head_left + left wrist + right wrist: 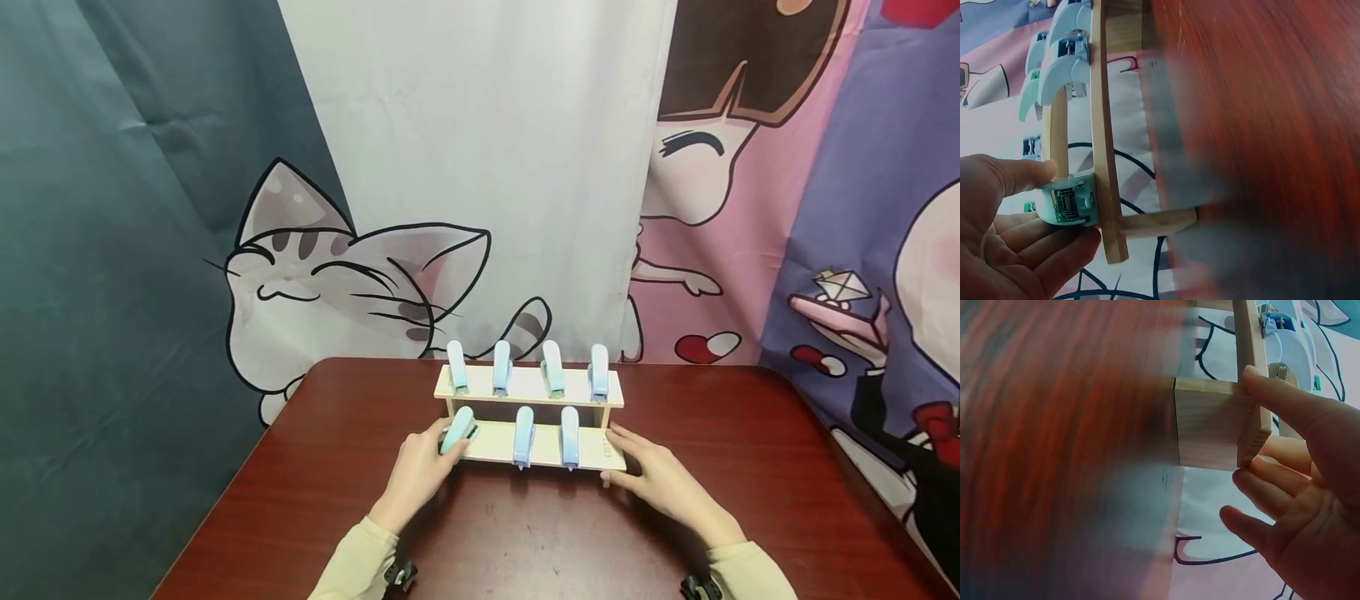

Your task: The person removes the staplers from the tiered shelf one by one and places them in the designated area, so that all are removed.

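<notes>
A pale two-tier wooden rack (491,452) bears small staplers. At the lower shelf's left end, my left hand (420,475) grips a mint-green stapler (459,429). The left wrist view shows that stapler (1072,201) between the thumb and fingers of the left hand (1010,231), against the shelf board (1102,119). My right hand (667,483) holds the lower shelf's right end. In the right wrist view, the thumb of the right hand (1310,487) lies on the board (1250,344), with some fingertips at its end corner; another finger is held away.
Two blue staplers (523,437) (570,437) stand on the lower shelf, and several blue and green ones (552,368) on the upper shelf (528,383). The rack stands toward the back of a dark red table (525,533). Cartoon-printed cloth (487,125) hangs behind it.
</notes>
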Tool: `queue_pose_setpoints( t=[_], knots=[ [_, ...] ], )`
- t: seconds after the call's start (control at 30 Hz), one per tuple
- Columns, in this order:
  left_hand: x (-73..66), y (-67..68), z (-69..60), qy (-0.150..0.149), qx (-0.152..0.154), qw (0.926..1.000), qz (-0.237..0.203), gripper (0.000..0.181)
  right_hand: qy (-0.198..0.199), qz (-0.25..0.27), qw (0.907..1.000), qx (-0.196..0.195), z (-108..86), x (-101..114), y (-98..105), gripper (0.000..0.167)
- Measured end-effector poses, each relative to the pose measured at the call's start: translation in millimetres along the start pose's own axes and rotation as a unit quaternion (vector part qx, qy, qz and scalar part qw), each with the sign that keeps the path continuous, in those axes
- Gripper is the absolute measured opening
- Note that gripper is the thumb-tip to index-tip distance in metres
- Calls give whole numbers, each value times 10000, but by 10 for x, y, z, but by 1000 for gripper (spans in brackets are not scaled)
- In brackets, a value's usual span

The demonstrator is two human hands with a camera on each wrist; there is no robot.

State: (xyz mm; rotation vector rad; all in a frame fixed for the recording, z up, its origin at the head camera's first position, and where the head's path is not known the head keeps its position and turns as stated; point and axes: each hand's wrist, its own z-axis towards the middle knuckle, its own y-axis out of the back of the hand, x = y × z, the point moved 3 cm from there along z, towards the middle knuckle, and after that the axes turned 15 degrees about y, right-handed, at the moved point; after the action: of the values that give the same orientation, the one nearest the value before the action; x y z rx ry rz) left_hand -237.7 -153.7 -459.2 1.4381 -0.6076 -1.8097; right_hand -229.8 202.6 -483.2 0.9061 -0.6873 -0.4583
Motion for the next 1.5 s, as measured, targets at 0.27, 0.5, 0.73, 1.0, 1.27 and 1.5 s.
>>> queue_pose_setpoints(
  t=[0.27,0.5,0.73,1.0,1.27,1.5],
  knots=[
    [116,70,-2,93,-3,9999,44,37,79,-69,9999,1,8,23,-13,65],
    [249,240,87,244,-198,9995,-34,38,157,-202,9996,-70,7,2,17,66],
    [465,479,215,642,-345,9973,-120,41,54,-148,9999,-1,1,-33,31,67],
    [748,749,359,936,-455,9946,-32,46,184,-219,9996,-87,6,0,28,67],
    [959,901,556,1179,-531,9916,31,47,30,-123,9999,13,-3,-20,-6,67],
    [1160,884,739,1352,-522,9889,311,47,0,-146,9999,-38,7,-21,-4,67]
  ],
)
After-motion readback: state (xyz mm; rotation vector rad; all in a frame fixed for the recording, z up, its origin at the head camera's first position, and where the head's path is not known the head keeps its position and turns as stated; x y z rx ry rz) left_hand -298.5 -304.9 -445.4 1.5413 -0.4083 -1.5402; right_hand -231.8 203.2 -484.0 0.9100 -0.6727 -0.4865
